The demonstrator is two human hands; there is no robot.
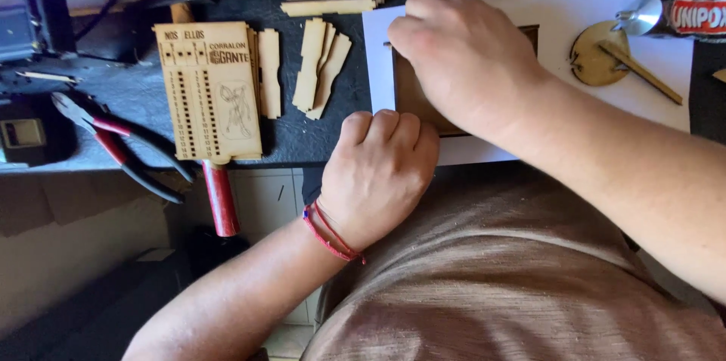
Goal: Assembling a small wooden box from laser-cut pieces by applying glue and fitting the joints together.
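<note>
My left hand [380,172], with a red string bracelet on the wrist, curls over the near edge of a brown wooden frame piece [409,93] that lies on a white sheet of paper [575,9]. My right hand [461,51] presses down on top of the same piece, its fingers at the far left corner. Most of the piece is hidden under both hands.
To the left on the dark bench lie an engraved wooden panel with rows of small holes [210,89], several narrow wooden strips [318,66], red-handled pliers [121,145] and a red-handled tool [219,198]. A round wooden disc [594,55], a stick and a glue tube [681,15] sit at right.
</note>
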